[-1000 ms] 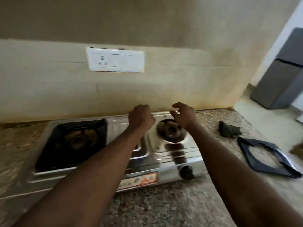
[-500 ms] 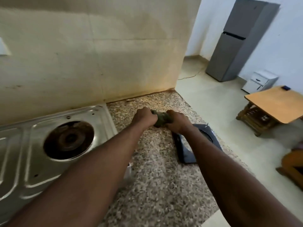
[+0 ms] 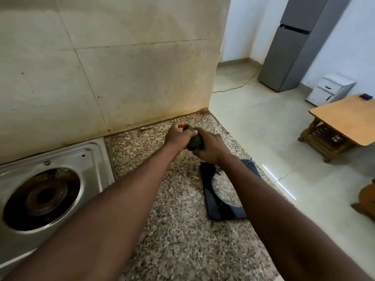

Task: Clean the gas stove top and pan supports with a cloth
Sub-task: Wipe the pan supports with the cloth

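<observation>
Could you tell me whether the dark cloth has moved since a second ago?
Yes. The cloth lay on the counter beyond the removed pan support; now both hands hold it, lifted above that spot.

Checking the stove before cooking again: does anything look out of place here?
Yes. The pan support lies on the counter, off the stove, leaving the soiled burner bare. Both hands, left hand and right hand, grip the cloth.

1. Your stove [image 3: 60, 179] sits on the surface [image 3: 172, 230] at the left, against the wall [image 3: 111, 67].
2. The pan support [image 3: 223, 191] lies flat on the surface to the right, near its edge.
3. Your two hands meet on the cloth [image 3: 194, 141], between stove and support, nearer the wall.
</observation>
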